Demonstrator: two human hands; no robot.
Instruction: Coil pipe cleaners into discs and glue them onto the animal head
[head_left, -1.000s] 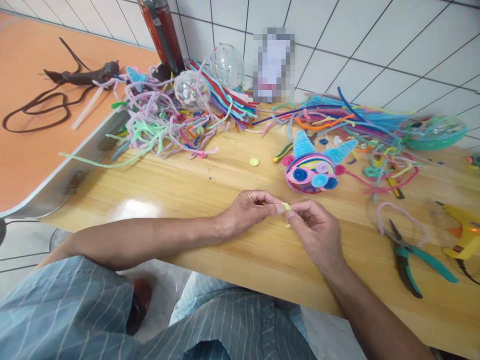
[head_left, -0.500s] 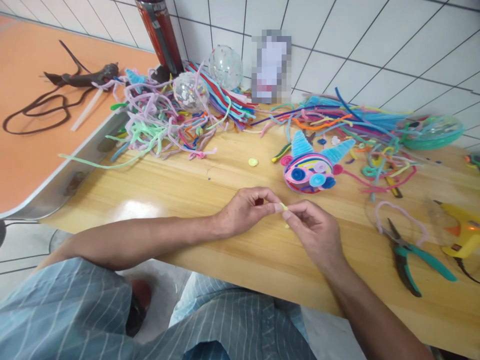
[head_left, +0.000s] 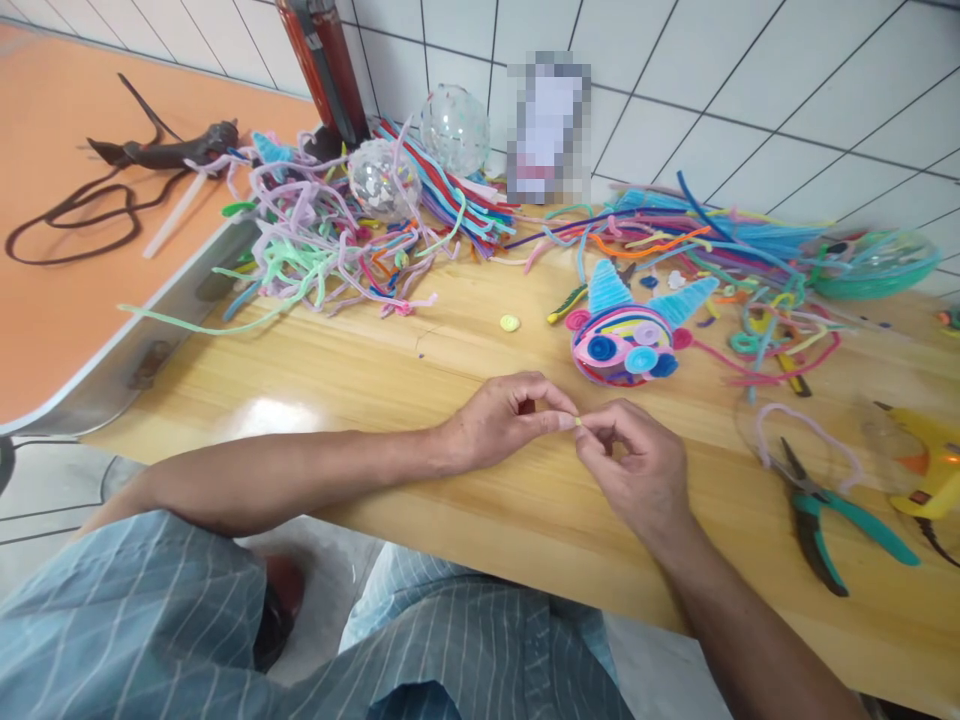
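Above the wooden table, my left hand (head_left: 517,415) and my right hand (head_left: 637,455) meet fingertip to fingertip. Both pinch a small yellow pipe cleaner piece (head_left: 578,421), mostly hidden by the fingers. Just beyond them stands a colourful pipe cleaner mask-like figure (head_left: 622,345) with light blue horns (head_left: 607,285) and coiled discs for its features. A flat yellow coil (head_left: 510,323) lies on the table to its left.
Pliers (head_left: 814,515) and a yellow glue gun (head_left: 926,460) lie at the right. Tangled pipe cleaners (head_left: 292,240) heap at the left; more pipe cleaners (head_left: 750,235) lie along the wall. A second, dark glue gun (head_left: 180,150) rests on the orange surface (head_left: 60,330). Clear ball (head_left: 455,130) behind.
Both hands stay together, their fingertips shifting slightly right. Less of the yellow piece shows between them now. The view has moved a little; the things on the table lie as before.
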